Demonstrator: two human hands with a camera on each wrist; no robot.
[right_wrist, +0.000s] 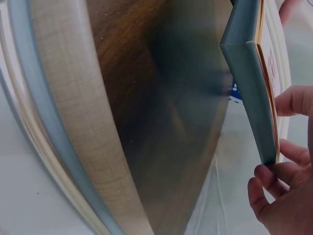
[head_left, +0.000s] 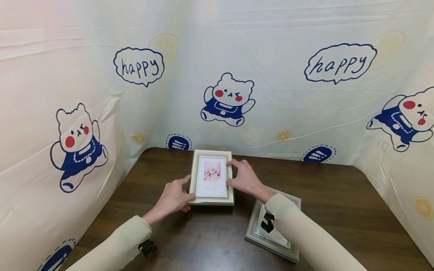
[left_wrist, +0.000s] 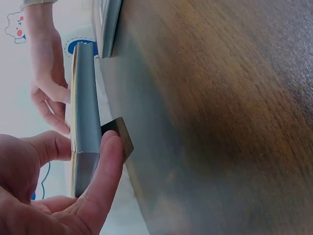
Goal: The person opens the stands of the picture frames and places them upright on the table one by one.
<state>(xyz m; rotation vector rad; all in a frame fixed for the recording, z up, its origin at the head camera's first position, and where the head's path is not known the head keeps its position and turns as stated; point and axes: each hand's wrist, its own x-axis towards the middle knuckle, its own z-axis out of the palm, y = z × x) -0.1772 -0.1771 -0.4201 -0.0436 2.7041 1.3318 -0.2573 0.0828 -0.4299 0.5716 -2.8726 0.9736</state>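
A cream picture frame (head_left: 211,191) with a pink-flower print faces up, held in both hands. My left hand (head_left: 173,196) grips its near left corner, thumb on the front border and fingers behind. In the left wrist view the frame's side edge (left_wrist: 87,107) stands above the tabletop, and a fingertip touches a dark flap (left_wrist: 120,137) behind it. With thumb and fingers, my right hand (head_left: 246,177) pinches the right edge. Below the right forearm lies a second picture frame (head_left: 268,236), turned at an angle and partly hidden by the sleeve.
The brown wooden table (head_left: 339,210) reaches back to a pale curtain (head_left: 271,45) printed with bears and "happy" bubbles. The curtain also hangs along the left and right sides. A black device (head_left: 147,247) is strapped at the left wrist, another black device (head_left: 268,222) at the right.
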